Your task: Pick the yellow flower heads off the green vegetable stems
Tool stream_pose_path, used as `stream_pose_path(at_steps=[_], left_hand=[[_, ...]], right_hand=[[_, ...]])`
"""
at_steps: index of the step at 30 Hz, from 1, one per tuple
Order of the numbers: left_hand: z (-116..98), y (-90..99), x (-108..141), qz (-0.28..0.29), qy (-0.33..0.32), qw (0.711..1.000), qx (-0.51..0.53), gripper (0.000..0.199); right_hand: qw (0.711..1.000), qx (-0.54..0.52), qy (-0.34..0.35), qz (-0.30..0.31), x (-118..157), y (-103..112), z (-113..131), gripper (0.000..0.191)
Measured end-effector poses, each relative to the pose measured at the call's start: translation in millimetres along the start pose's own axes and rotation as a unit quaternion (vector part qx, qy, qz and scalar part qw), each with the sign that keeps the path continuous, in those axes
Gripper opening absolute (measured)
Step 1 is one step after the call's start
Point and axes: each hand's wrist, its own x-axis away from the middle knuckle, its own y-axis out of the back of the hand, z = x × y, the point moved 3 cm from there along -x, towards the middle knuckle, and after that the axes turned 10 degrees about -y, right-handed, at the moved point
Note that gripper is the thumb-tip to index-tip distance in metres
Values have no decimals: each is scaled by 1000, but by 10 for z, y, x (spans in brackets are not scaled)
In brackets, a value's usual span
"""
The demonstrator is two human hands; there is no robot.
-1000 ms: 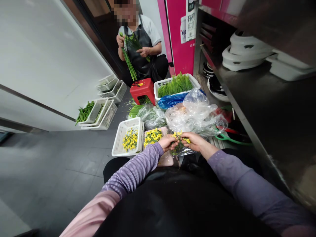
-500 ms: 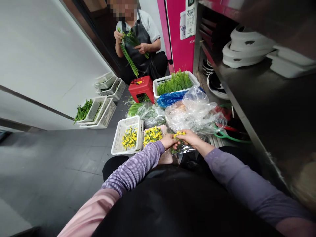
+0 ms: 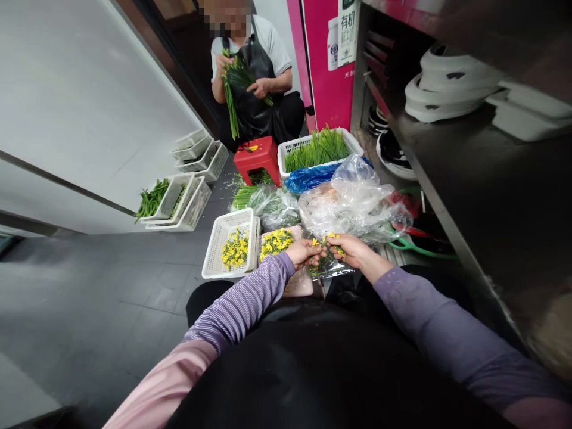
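Observation:
My left hand (image 3: 305, 253) pinches small yellow flowers with green stems, beside the right hand. Yellow flowers (image 3: 336, 243) are also between the closed fingers of my right hand (image 3: 351, 250). Under the hands, green stems lie on clear plastic (image 3: 339, 270). To the left, a pink tray (image 3: 298, 286) bears a heap of yellow flowers (image 3: 276, 242). Beside it, a white basket (image 3: 214, 247) holds more yellow flowers (image 3: 235, 250).
Beyond the hands lie clear plastic bags (image 3: 353, 205), a blue bag (image 3: 313, 177), a red stool (image 3: 257, 159) and a basket of green stalks (image 3: 319, 152). A person (image 3: 254, 77) holds stalks. A metal shelf (image 3: 473, 155) stands right; baskets (image 3: 192, 208) stand left.
My hands have moved slightly apart, and more yellow flowers show between them. The other person's bunch of stalks has swung to hang more upright.

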Motion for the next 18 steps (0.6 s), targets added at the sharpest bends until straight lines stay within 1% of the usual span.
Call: stream_pose_path(at_steps=[6, 9, 11, 13, 15, 18], left_hand=[[-34, -7, 17, -8, 3, 999, -49, 6], [-6, 7, 3, -1, 30, 998, -53, 3], [11, 37, -13, -13, 46, 998, -48, 6], [6, 78, -27, -45, 53, 997, -28, 9], [-21, 106, -34, -68, 52, 996, 5, 13], [-66, 105, -34, -62, 40, 996, 51, 14]], right_hand=[[1000, -18, -16, -1, 0, -21, -10, 10], [998, -60, -26, -1, 0, -22, 24, 9], [996, -75, -37, -15, -2, -3, 41, 9], [997, -57, -37, -21, -4, 13, 45, 10], [1000, -12, -20, -8, -2, 6, 36, 12], [997, 77, 5, 8, 4, -40, -14, 10]])
